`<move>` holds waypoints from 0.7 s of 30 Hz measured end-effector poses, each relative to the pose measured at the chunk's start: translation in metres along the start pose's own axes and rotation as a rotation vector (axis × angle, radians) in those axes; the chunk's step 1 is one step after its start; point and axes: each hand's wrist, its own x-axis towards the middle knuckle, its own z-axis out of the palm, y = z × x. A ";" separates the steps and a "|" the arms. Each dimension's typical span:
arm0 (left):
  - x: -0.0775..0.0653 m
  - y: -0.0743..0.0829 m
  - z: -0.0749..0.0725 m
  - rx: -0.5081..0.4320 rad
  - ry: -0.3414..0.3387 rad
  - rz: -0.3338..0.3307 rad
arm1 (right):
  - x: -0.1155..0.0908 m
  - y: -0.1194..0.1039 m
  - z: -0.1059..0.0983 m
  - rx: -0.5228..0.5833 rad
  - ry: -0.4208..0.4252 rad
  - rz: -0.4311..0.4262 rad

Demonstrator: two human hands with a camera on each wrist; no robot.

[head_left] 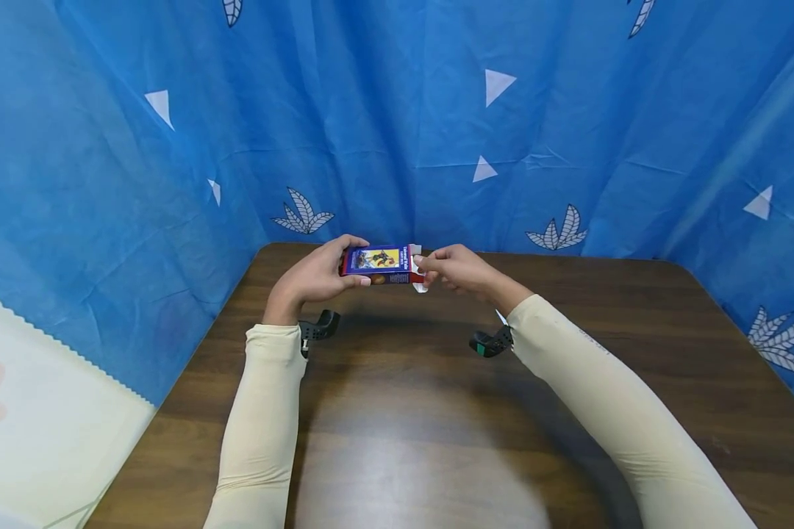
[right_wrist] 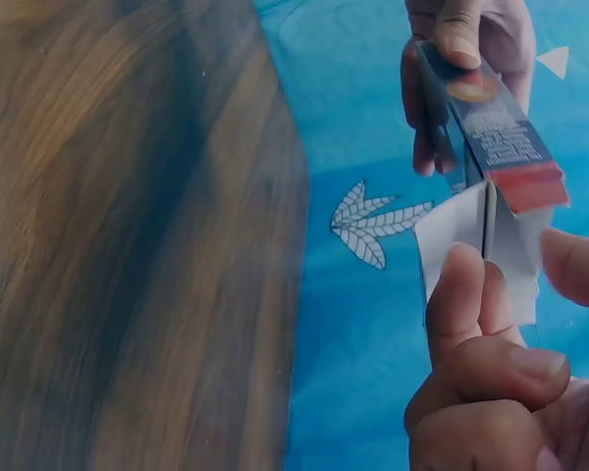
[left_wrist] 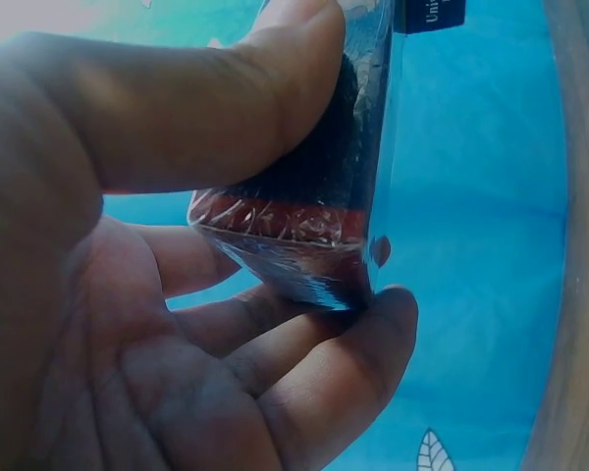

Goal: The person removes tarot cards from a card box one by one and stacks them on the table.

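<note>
A small blue card box (head_left: 377, 261) with a yellow picture on its face is held up over the far part of the table. My left hand (head_left: 317, 273) grips its left end, thumb along the near side and fingers behind. Glossy wrap-like film shines on the box's closed end (left_wrist: 285, 226) in the left wrist view. At the other end the box is open, its white flaps (right_wrist: 452, 231) and a red-edged flap (right_wrist: 530, 186) spread out. My right hand (head_left: 459, 268) pinches at these flaps, fingertips against the white one and outer fingers curled.
Below the hands lies a brown wooden table (head_left: 403, 411) with rounded far corners. A blue curtain (head_left: 384, 110) with white leaf and triangle prints hangs behind it. Black wrist cameras (head_left: 492, 342) sit under both forearms. Pale cloth (head_left: 33, 419) is at the left.
</note>
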 end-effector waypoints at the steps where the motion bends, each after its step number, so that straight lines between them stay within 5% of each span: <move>1: 0.000 0.000 0.000 -0.002 0.001 0.001 | 0.001 -0.002 0.002 0.001 -0.010 0.011; 8: 0.000 0.003 0.000 -0.006 0.004 -0.003 | 0.005 -0.006 0.008 0.032 -0.059 0.032; 21: -0.003 0.003 0.002 0.002 0.008 -0.019 | 0.003 0.001 0.007 -0.022 -0.020 0.025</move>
